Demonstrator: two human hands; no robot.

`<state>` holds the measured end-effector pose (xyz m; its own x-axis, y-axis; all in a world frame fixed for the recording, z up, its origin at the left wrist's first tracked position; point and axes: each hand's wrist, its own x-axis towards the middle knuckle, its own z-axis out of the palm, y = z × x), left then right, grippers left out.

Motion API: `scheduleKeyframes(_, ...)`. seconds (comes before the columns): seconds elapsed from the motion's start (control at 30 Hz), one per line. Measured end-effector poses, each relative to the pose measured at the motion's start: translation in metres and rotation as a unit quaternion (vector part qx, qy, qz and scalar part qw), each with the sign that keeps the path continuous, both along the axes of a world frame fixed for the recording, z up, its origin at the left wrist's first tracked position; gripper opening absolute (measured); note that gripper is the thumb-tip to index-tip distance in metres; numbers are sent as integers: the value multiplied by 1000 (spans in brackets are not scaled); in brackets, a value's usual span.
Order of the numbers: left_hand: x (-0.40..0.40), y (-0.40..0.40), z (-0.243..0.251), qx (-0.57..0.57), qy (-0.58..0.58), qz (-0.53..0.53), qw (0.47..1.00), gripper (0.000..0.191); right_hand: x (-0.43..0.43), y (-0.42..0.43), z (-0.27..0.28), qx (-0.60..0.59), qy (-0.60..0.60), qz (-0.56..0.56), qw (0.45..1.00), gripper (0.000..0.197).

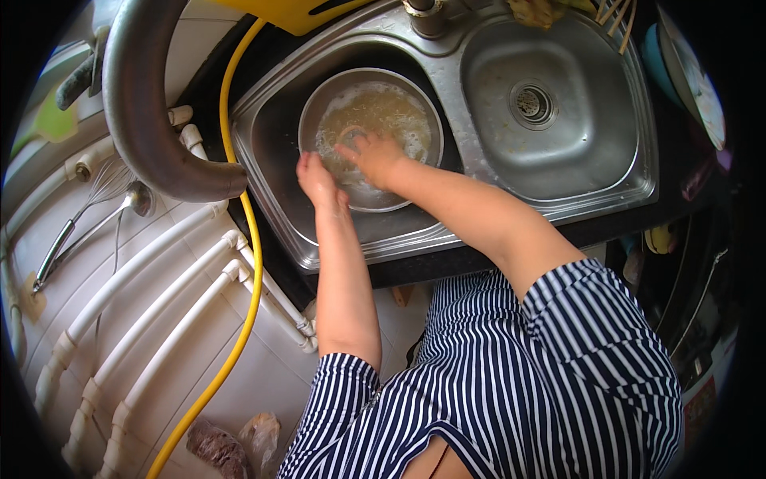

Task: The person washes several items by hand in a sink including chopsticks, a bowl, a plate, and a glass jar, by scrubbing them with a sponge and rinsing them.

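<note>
A round metal basin stands in the left bowl of a stainless steel double sink. Cloudy, yellowish water with white foam and small pale bits fills part of it. My right hand reaches into the basin from the right, its fingers spread at the water; a round shape shows faintly by the fingertips, too unclear to name. At the basin's left rim is my left hand, fingers against or just over the rim and thumb apart; whether it grips the rim is not clear.
The right sink bowl has a drain strainer. A faucet base rises behind the divider. A yellow hose runs down left of the sink, beside white pipes. A whisk and a ladle hang on the tiled wall.
</note>
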<state>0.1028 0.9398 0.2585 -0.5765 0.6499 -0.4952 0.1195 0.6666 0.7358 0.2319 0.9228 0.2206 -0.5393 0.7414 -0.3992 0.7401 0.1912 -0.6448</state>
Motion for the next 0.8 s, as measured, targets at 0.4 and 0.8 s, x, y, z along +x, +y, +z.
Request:
scheduleKeyframes(0.4,8,-22,-33,-73,-410,157,895,71,8,22,-4,-75,69,-170,980,83)
scheduleKeyframes(0.8,7,-29,14,122,-212,-70,967,48,3,9,-11,-127,398,-274,866,68)
